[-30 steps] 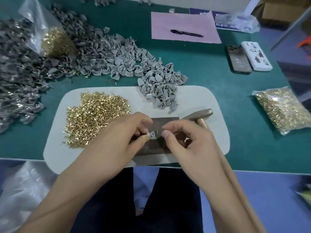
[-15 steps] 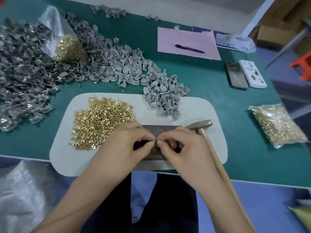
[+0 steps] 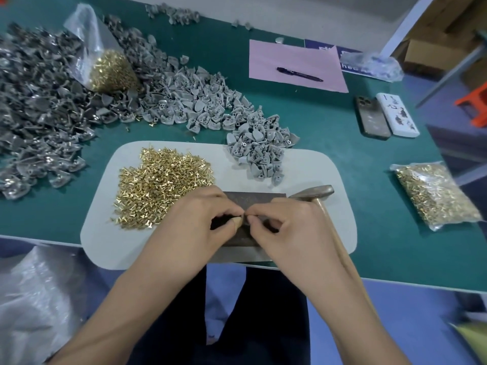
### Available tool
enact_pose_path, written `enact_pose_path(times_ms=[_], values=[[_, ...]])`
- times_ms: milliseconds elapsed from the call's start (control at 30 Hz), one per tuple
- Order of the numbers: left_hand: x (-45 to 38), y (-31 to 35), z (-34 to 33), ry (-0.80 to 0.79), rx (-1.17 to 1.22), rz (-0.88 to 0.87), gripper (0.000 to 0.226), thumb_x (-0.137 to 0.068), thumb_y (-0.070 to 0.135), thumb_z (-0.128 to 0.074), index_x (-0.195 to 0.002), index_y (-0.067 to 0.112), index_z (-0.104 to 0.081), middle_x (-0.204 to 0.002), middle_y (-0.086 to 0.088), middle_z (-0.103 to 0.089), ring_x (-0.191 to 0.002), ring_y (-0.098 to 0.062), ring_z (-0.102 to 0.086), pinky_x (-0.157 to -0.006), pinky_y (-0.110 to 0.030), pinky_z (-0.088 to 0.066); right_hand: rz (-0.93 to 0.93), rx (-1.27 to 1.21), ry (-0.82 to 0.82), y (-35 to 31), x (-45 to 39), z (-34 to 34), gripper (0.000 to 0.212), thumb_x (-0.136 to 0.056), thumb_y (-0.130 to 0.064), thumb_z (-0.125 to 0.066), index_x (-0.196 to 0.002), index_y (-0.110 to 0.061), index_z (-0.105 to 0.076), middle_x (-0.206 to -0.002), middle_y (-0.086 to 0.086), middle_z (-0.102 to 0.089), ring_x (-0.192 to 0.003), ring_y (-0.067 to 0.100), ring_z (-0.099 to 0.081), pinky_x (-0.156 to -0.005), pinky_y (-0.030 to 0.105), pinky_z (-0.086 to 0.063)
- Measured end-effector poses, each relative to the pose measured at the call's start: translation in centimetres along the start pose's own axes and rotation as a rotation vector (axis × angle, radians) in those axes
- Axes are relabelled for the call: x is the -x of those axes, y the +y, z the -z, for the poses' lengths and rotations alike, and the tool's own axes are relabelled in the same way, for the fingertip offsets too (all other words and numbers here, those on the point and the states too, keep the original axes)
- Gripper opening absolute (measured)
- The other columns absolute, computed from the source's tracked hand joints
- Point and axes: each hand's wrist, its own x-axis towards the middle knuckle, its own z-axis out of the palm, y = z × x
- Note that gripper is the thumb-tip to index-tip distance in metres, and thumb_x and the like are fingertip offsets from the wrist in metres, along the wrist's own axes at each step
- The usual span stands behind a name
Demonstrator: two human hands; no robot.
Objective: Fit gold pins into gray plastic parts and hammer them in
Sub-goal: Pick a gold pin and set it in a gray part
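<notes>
Head view, looking down on the green table [image 3: 342, 180], near edge running under both forearms. Sprawled across the far-left corner, the big heap of gray plastic parts [image 3: 184, 96]. Laid over the near edge, a white mat [image 3: 311, 167], carrying the rest of the job. On the mat's left half, the loose pile of gold pins [image 3: 163, 183]; spilling onto its far edge, a smaller clump of gray pieces [image 3: 257, 154]. Out by the table's right edge, a sealed bag of pins [image 3: 434, 193], untouched. At the mat's near middle, a dark metal block [image 3: 253, 198], half covered by knuckles. Just beside the block's right end, the hammer [image 3: 313, 192], lying flat, handle trailing toward the near edge, gripped by nobody.

Now the action: left hand [image 3: 195, 222] and right hand [image 3: 287, 227] curled over the block, thumbs and forefingers pinched tip to tip on one spot. A second back, held apart with the gray part showing between them; now closed right up on it, gray part swallowed by the fingertips. Impossible to make out the pin itself. Reads as a pin being pressed into its hole, so fitting nearly done for this piece, hammering not yet begun. Likely next: set the piece on the block, reach right for the hammer.
</notes>
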Motion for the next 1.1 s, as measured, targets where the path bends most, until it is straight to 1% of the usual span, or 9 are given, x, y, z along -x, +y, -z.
enact_pose_path(times_ms=[267,433,500,600,667,733,833,967,1100], values=[[0.2,-0.4,-0.1,-0.01,-0.003,0.003,0.011,-0.086,0.021,-0.077,-0.094,0.029,-0.079,-0.085,0.016,-0.061,-0.085,-0.004,-0.057,-0.072,-0.011,-0.038,-0.079,-0.184,0.003,1.4,0.2,-0.5,0.01,-0.088,-0.024,-0.07,-0.086,-0.032,-0.077,-0.065,-0.009,-0.057,-0.065,0.01,-0.049,-0.063,0.037,-0.048],[0.6,-0.3,-0.7,0.035,-0.018,0.016,0.011,-0.087,0.024,-0.076,-0.097,0.029,-0.076,-0.084,0.016,-0.057,-0.089,-0.004,-0.054,-0.074,-0.013,-0.036,-0.038,-0.156,0.047,1.8,0.5,-1.1,0.008,-0.089,-0.028,-0.071,-0.085,-0.034,-0.075,-0.063,-0.003,-0.05,-0.063,0.012,-0.045,-0.06,0.037,-0.044],[0.6,-0.2,-0.9,0.044,-0.021,0.025,0.01,-0.086,0.023,-0.077,-0.095,0.03,-0.077,-0.083,0.016,-0.057,-0.088,-0.005,-0.054,-0.073,-0.015,-0.037,-0.008,-0.21,0.113,2.2,0.6,-1.5,0.01,-0.09,-0.026,-0.075,-0.088,-0.035,-0.079,-0.061,-0.006,-0.047,-0.064,0.012,-0.048,-0.059,0.033,-0.042],[0.4,-0.1,-1.1,0.05,-0.058,0.021,0.008,-0.086,0.028,-0.077,-0.093,0.031,-0.076,-0.083,0.017,-0.059,-0.088,-0.004,-0.053,-0.073,-0.022,-0.042,-0.077,-0.324,0.322,3.9,1.1,-1.6,0.013,-0.093,-0.025,-0.074,-0.102,-0.03,-0.081,-0.074,-0.012,-0.06,-0.076,0.012,-0.058,-0.07,0.03,-0.047],[0.3,0.2,-1.2,0.053,-0.08,0.022,0.006,-0.086,0.032,-0.075,-0.092,0.034,-0.076,-0.084,0.017,-0.06,-0.091,-0.005,-0.053,-0.074,-0.031,-0.047,-0.207,-0.159,0.478,5.9,1.5,-1.3,0.015,-0.096,-0.029,-0.067,-0.106,-0.03,-0.078,-0.088,-0.009,-0.066,-0.091,0.019,-0.059,-0.073,0.035,-0.047],[0.2,0.6,-1.4,0.059,-0.103,0.016,0.007,-0.086,0.036,-0.074,-0.093,0.036,-0.077,-0.085,0.018,-0.061,-0.092,-0.006,-0.054,-0.074,-0.037,-0.049,-0.385,0.072,0.527,7.8,2.0,-0.9,0.023,-0.098,-0.038,-0.06,-0.115,-0.032,-0.073,-0.102,-0.004,-0.063,-0.104,0.026,-0.051,-0.073,0.034,-0.042],[-0.1,1.3,-1.8,0.051,-0.142,-0.008,0.007,-0.086,0.038,-0.074,-0.093,0.037,-0.077,-0.087,0.018,-0.062,-0.093,-0.007,-0.055,-0.075,-0.039,-0.05,-0.531,0.203,0.383,9.2,2.7,-1.2,0.037,-0.102,-0.049,-0.053,-0.129,-0.027,-0.065,-0.113,0.006,-0.056,-0.11,0.028,-0.046,-0.08,0.039,-0.043],[-0.8,1.6,-2.2,0.048,-0.165,-0.021,0.009,-0.086,0.04,-0.073,-0.093,0.037,-0.078,-0.086,0.018,-0.062,-0.091,-0.009,-0.054,-0.072,-0.037,-0.049,-0.435,0.305,0.278,9.5,2.3,-0.8,0.032,-0.103,-0.043,-0.052,-0.12,-0.02,-0.065,-0.112,0.007,-0.06,-0.105,0.031,-0.051,-0.08,0.042,-0.041],[-1.0,1.4,-2.3,0.054,-0.183,-0.015,0.011,-0.086,0.042,-0.073,-0.094,0.037,-0.078,-0.086,0.018,-0.063,-0.091,-0.009,-0.052,-0.07,-0.036,-0.047,-0.359,0.408,0.085,9.8,1.9,0.1,0.032,-0.103,-0.037,-0.051,-0.13,-0.02,-0.055,-0.117,0.007,-0.053,-0.111,0.033,-0.051,-0.075,0.041,-0.039]])
